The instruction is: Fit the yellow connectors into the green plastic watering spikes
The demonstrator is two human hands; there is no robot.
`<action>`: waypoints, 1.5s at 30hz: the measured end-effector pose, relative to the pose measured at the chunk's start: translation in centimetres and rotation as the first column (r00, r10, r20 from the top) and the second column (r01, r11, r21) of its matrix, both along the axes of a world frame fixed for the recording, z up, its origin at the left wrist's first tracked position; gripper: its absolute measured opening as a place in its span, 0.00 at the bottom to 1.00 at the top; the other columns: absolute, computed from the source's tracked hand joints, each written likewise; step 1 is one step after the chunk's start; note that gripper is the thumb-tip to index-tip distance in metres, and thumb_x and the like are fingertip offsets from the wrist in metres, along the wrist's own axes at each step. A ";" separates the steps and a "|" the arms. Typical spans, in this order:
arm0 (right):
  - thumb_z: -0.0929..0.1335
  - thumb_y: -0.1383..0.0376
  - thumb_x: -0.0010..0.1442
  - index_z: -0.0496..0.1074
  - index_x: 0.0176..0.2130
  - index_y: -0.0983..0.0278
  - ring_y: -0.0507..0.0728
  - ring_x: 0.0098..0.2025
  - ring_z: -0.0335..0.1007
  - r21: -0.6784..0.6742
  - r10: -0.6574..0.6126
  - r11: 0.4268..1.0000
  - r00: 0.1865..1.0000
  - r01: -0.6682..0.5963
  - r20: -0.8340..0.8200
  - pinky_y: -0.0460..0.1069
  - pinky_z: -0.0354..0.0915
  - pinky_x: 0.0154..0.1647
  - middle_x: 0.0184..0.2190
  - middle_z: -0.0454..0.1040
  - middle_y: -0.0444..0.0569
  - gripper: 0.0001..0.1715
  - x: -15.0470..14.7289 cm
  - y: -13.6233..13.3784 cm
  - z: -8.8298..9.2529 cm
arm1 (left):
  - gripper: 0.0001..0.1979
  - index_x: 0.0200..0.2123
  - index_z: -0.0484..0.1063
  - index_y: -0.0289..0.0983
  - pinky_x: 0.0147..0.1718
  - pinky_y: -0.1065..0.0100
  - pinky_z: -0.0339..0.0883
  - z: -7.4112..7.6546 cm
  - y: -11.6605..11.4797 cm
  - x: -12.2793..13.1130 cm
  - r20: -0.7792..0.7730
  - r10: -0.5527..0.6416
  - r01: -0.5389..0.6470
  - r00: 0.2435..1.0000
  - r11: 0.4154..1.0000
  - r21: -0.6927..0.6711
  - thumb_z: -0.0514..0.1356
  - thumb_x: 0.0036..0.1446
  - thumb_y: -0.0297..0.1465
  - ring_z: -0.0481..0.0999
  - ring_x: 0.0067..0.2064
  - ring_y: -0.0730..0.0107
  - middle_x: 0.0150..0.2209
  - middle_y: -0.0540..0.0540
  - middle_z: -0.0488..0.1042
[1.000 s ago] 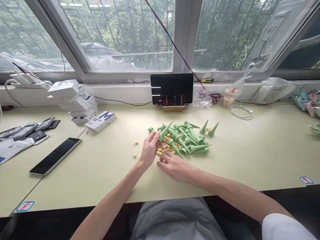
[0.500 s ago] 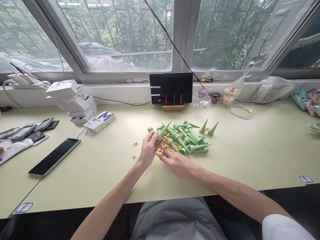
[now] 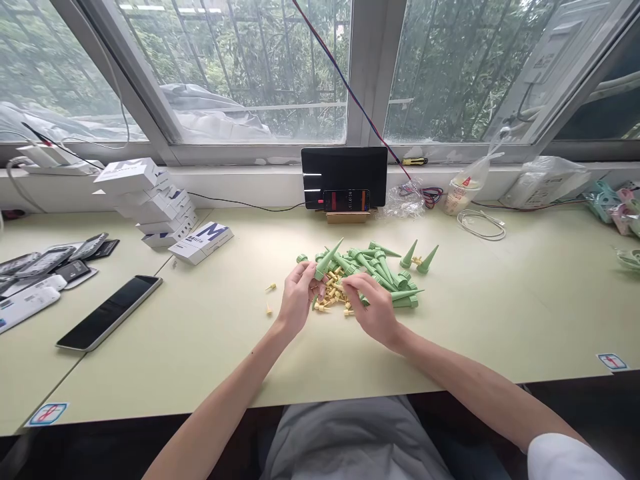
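My left hand [image 3: 296,300] is closed round a green plastic watering spike [image 3: 329,260], its point slanting up to the right. My right hand [image 3: 371,308] hovers at the near side of the pile with thumb and fingers pinched. A small yellow plastic nozzle [image 3: 339,287] shows at its fingertips, partly hidden. Between the hands lie several loose yellow nozzles [image 3: 332,297]. Behind and right of them is a heap of green watering spikes [image 3: 375,263]. Two spikes [image 3: 409,255] stand on their wide ends to the right, with yellow nozzles beside them.
Two stray yellow nozzles [image 3: 270,287] lie left of my left hand. A phone [image 3: 111,313] and stacked white boxes [image 3: 150,200] are at left. A phone with a lit display [image 3: 347,201] leans on a dark tablet [image 3: 345,170] at the back. A bagged cup [image 3: 459,193] stands right.
My right hand has lifted from the near-left edge of the yellow nozzles and moved right and slightly away, uncovering them. My left hand still holds the same spike.
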State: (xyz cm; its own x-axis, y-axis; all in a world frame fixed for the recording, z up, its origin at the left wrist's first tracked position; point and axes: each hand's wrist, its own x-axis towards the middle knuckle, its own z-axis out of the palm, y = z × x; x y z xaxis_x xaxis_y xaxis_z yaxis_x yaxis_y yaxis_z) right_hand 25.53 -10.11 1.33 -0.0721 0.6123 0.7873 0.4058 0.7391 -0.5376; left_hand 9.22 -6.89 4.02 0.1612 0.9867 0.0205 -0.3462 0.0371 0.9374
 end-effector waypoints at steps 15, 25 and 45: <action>0.63 0.68 0.69 0.73 0.42 0.60 0.54 0.33 0.73 -0.119 -0.025 0.993 0.994 0.012 -0.108 0.49 0.72 0.34 0.36 0.73 0.49 0.08 0.2 0.3 -0.7 | 0.14 0.34 0.67 0.36 0.22 0.71 0.64 -0.1 -0.7 0.7 -0.076 -0.186 0.184 0.980 0.982 -0.027 0.62 0.59 0.41 0.69 0.23 0.75 0.27 0.49 0.73; 0.65 0.66 0.68 0.72 0.43 0.60 0.54 0.32 0.74 -0.228 -0.014 0.973 0.984 -0.027 -0.177 0.50 0.73 0.34 0.36 0.73 0.47 0.06 0.4 0.3 -0.7 | 0.13 0.37 0.70 0.36 0.23 0.71 0.65 -0.6 -0.5 0.3 -0.093 -0.229 0.228 0.969 0.973 -0.017 0.62 0.59 0.41 0.70 0.24 0.74 0.30 0.49 0.74; 0.69 0.61 0.65 0.76 0.46 0.59 0.56 0.37 0.76 -0.291 0.066 0.942 0.943 -0.167 -0.325 0.53 0.77 0.40 0.41 0.74 0.50 0.09 0.5 0.9 -1.1 | 0.16 0.40 0.72 0.35 0.25 0.71 0.67 -0.8 -0.5 0.2 -0.168 -0.217 0.221 0.962 0.975 0.007 0.64 0.58 0.43 0.71 0.26 0.74 0.32 0.48 0.73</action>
